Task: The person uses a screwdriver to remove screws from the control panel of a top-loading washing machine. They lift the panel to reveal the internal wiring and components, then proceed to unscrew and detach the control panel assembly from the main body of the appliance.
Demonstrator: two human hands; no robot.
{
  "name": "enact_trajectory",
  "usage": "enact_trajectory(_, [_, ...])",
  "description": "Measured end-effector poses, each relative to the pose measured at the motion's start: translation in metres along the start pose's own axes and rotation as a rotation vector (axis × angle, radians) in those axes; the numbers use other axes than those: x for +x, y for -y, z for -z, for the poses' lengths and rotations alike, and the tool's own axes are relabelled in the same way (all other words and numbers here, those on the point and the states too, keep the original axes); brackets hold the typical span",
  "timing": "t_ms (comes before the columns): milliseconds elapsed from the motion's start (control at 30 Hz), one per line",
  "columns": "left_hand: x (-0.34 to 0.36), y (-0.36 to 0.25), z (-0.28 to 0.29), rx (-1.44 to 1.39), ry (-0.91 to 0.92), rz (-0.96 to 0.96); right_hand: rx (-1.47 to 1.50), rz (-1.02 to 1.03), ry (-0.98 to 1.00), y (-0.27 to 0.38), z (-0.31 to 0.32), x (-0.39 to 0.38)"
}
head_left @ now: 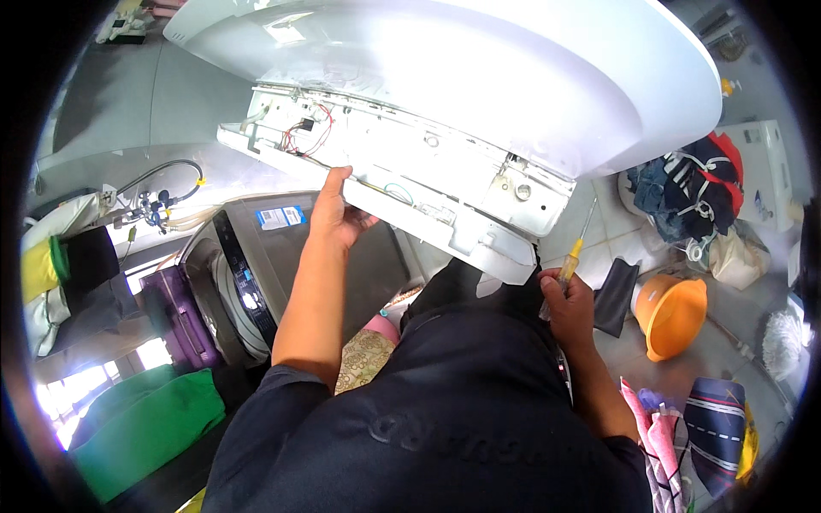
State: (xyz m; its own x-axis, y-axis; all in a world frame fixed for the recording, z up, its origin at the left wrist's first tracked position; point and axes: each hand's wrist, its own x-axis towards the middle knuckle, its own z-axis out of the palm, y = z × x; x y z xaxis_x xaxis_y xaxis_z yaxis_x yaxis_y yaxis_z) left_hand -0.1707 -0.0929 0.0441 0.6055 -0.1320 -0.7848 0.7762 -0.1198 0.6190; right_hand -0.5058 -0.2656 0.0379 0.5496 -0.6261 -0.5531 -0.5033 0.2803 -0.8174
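My left hand point(339, 215) is closed around the edge of a long white cover strip point(483, 248), its thumb on top and its fingers beneath. The strip hangs tilted along the opened underside point(402, 141) of a large rounded white appliance point(479, 51). Thin red wires point(323, 128) and other wiring run between the underside and the strip's left part. My right hand point(568, 309) grips a screwdriver point(571, 263) with a yellow and clear handle. Its shaft points up, apart from the appliance, just right of the strip's end.
A grey washing machine point(224, 282) stands at the left, beside a purple suitcase point(184, 318) and a green bag point(141, 432). A hose with a valve point(156, 209) lies farther back. On the right are an orange basin point(676, 318), a laundry heap point(691, 190) and hanging cloths point(715, 432).
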Motion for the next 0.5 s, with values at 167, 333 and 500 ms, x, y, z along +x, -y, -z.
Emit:
enact_trajectory(167, [-0.014,-0.022,-0.012,0.022,-0.06,0.073,-0.032,-0.032,0.028,0.0,-0.001,0.002])
enact_trajectory(333, [-0.019,-0.039,-0.016,0.014,-0.1,0.131,-0.016,-0.02,0.046,0.002,-0.001,0.007])
enact_trajectory(500, [-0.017,-0.044,-0.017,0.012,-0.126,0.179,0.019,-0.055,0.063,0.009,0.003,0.01])
